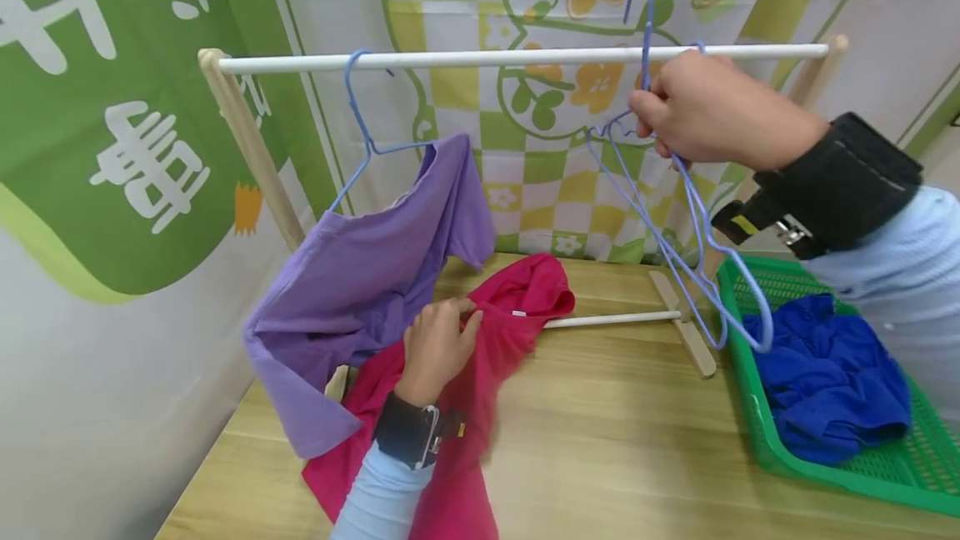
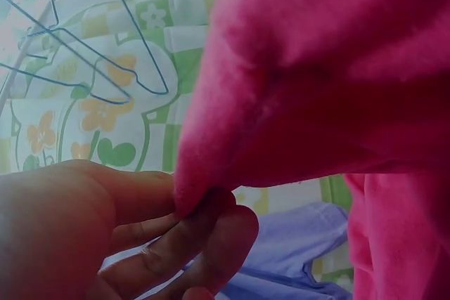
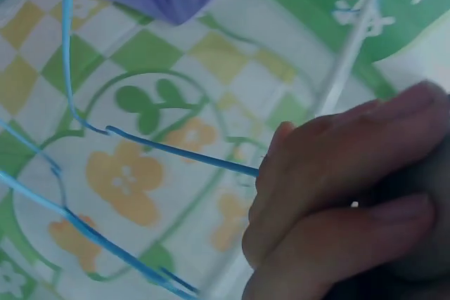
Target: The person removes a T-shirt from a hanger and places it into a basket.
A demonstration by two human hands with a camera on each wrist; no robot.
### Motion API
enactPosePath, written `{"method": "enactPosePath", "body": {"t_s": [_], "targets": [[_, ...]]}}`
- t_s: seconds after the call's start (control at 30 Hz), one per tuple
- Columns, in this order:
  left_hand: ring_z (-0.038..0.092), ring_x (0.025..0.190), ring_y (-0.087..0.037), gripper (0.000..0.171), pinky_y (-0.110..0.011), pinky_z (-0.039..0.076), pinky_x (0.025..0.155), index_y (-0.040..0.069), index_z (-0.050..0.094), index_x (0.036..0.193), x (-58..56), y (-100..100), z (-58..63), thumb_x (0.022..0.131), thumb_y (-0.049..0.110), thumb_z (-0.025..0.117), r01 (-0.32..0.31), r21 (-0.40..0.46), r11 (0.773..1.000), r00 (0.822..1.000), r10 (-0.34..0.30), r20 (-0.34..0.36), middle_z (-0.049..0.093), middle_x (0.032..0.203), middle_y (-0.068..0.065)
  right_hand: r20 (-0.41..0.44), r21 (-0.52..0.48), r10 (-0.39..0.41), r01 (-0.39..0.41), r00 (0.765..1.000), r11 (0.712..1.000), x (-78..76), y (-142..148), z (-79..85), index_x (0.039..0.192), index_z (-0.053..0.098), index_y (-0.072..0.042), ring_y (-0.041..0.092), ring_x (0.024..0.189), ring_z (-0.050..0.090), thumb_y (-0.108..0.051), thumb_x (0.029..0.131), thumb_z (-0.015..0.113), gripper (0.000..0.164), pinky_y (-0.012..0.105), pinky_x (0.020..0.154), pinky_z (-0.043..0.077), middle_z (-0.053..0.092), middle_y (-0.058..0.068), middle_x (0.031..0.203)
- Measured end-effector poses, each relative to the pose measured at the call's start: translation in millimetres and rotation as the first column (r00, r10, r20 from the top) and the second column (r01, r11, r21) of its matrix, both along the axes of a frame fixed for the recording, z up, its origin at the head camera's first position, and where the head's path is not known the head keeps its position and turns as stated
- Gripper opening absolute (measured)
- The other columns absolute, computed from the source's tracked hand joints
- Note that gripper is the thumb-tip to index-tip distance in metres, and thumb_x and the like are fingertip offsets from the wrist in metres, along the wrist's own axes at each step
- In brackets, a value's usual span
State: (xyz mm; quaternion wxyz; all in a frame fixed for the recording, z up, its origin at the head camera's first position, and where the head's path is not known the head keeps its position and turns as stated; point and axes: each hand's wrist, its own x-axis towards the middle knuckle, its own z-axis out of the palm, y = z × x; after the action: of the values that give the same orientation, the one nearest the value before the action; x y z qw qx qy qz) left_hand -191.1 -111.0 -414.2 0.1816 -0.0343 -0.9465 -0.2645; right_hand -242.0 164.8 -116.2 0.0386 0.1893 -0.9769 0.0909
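Note:
My right hand (image 1: pixel 697 111) grips a blue wire hanger (image 1: pixel 648 15) near its neck, with the hook pointing up above the white rail (image 1: pixel 480 59). A second blue hanger hangs on the rail just behind this hand, the two overlapping in the head view. Lower down, my left hand (image 1: pixel 438 348) pinches the edge of a red-pink garment (image 1: pixel 468 415) that spreads over the table. In the left wrist view, thumb and fingers of the left hand (image 2: pixel 140 230) hold a fold of the pink cloth (image 2: pixel 302 68).
A purple garment (image 1: pixel 375 257) hangs from another blue hanger (image 1: pixel 352 94) at the rail's left. On the right stands a green basket (image 1: pixel 761 440) with a blue cloth (image 1: pixel 825 382) in it. The rack's wooden foot (image 1: pixel 686 327) and a lower white bar (image 1: pixel 615 321) lie across the table (image 1: pixel 600 440).

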Motion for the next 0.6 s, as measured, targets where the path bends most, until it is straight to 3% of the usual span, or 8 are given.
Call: {"method": "enactPosePath", "body": {"t_s": [0.17,0.3,0.5,0.57,0.6], "targets": [[0.077,0.095,-0.040,0.018,-0.054,0.056,0.064,0.022,0.083,0.111,1.0,0,-0.4,0.098,0.029,0.072,-0.015,-0.003,1.000,0.999,0.015,0.030,0.082,0.106,-0.003,0.062,-0.047,-0.038,0.041,0.997,0.998,-22.4,-5,-21.6,0.094,0.073,-0.001,0.016,0.057,0.063,-0.032,0.114,0.034,0.053,0.031,0.058,0.047,0.069,0.002,0.066],[0.077,0.097,-0.039,0.019,-0.055,0.056,0.065,0.022,0.083,0.113,0.5,1,-3.4,0.099,0.030,0.071,-0.006,-0.003,1.000,0.999,0.006,0.050,0.082,0.108,-0.003,0.102,-0.067,-0.045,0.052,0.994,0.996,-26.3,-5,-44.8,0.088,0.072,-0.002,0.017,0.057,0.067,-0.030,0.114,0.036,0.053,0.032,0.058,0.048,0.069,0.002,0.063],[0.077,0.095,-0.039,0.019,-0.056,0.056,0.065,0.022,0.083,0.113,-2.4,-3,-6.2,0.099,0.028,0.071,-0.014,-0.004,1.000,0.998,0.015,0.061,0.082,0.107,-0.005,0.101,-0.023,-0.053,0.056,0.993,0.998,-10.3,-7,-55.1,0.068,0.067,-0.007,0.021,0.059,0.065,-0.043,0.112,0.041,0.062,0.034,0.060,0.046,0.071,0.002,0.060],[0.077,0.096,-0.039,0.018,-0.056,0.056,0.066,0.022,0.083,0.113,-4.1,-5,-6.8,0.099,0.028,0.072,-0.016,-0.013,1.000,0.998,0.017,0.066,0.082,0.107,-0.005,0.073,0.003,-0.070,0.070,0.995,0.998,1.1,-7,-53.5,0.072,0.065,-0.008,0.023,0.059,0.062,-0.051,0.110,0.040,0.062,0.036,0.059,0.044,0.069,0.003,0.063],[0.077,0.096,-0.038,0.018,-0.056,0.056,0.066,0.022,0.082,0.113,-4.9,-6,-7.2,0.099,0.028,0.072,-0.016,-0.017,1.000,0.997,0.017,0.070,0.082,0.107,-0.005,0.057,0.019,-0.077,0.076,0.995,0.997,8.0,-6,-52.2,0.081,0.067,-0.006,0.025,0.062,0.062,-0.054,0.109,0.039,0.063,0.037,0.059,0.044,0.071,0.006,0.069]]}}
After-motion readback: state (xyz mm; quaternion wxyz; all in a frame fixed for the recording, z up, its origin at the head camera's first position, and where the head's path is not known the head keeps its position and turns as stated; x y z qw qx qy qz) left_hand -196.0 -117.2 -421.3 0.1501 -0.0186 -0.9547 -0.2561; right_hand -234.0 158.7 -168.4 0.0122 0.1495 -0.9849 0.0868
